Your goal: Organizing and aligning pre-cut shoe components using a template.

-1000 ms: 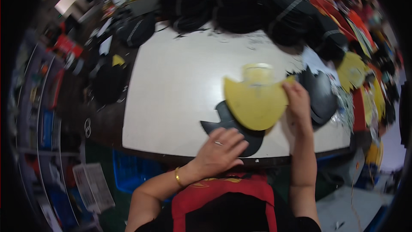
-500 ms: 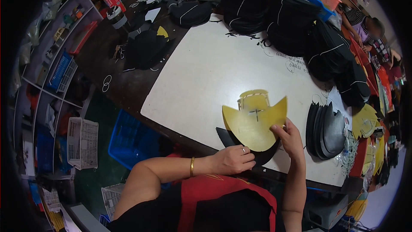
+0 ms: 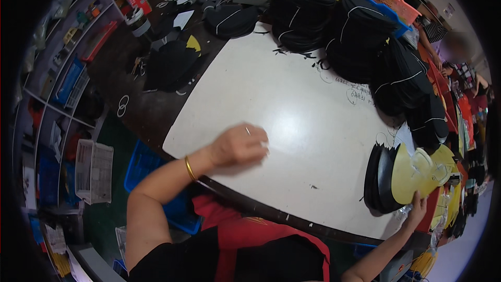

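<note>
My right hand (image 3: 416,212) is at the right edge of the white board (image 3: 235,99), gripping the lower edge of a yellow curved template (image 3: 407,177). That template lies over the right side of a stack of black curved pieces (image 3: 373,183) and partly covers it. Out over the board's left part is my left hand (image 3: 241,145), blurred, its fingers curled together. Something pale shows at its fingertips, too smeared to name. The black piece seen earlier under the template no longer lies on the board by my body.
Tied stacks of black pieces (image 3: 355,36) line the board's far right edge. Loose black pieces (image 3: 172,65) and a lidded cup (image 3: 138,22) sit on the dark table at left. Shelves and a white crate (image 3: 94,172) stand further left. Another person (image 3: 443,39) is at far right.
My right hand has carried the yellow template rightward from the board's front onto the black stack. My left hand has lifted away and moved left and farther out over the board.
</note>
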The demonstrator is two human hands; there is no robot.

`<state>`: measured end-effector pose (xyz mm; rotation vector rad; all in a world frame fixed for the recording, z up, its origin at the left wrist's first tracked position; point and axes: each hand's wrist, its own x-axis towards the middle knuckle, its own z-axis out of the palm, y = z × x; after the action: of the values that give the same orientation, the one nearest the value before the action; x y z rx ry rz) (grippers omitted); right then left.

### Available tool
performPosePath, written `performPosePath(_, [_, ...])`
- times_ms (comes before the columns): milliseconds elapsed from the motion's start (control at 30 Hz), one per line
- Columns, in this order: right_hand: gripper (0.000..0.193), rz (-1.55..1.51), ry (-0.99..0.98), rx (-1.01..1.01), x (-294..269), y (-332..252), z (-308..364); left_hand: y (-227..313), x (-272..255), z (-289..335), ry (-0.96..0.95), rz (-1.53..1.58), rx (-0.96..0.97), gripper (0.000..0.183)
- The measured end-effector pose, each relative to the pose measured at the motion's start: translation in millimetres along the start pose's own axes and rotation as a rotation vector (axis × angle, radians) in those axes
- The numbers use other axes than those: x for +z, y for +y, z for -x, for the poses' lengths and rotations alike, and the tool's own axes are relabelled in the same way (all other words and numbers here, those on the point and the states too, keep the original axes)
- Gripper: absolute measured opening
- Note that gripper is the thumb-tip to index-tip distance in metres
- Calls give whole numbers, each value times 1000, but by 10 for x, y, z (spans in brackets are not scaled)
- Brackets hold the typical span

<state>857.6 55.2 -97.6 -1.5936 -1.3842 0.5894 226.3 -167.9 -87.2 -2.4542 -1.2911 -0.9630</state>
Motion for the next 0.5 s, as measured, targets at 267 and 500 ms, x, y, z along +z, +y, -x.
performPosePath(267, [20,-176,61,-329,1101,-911,1170,-2771,-270,-244,-59,-577,-534,82])
performPosePath(500, [37,415,-566,-22,1921,-1700,1653,-3728,117,-478,-389,-775,-824,109])
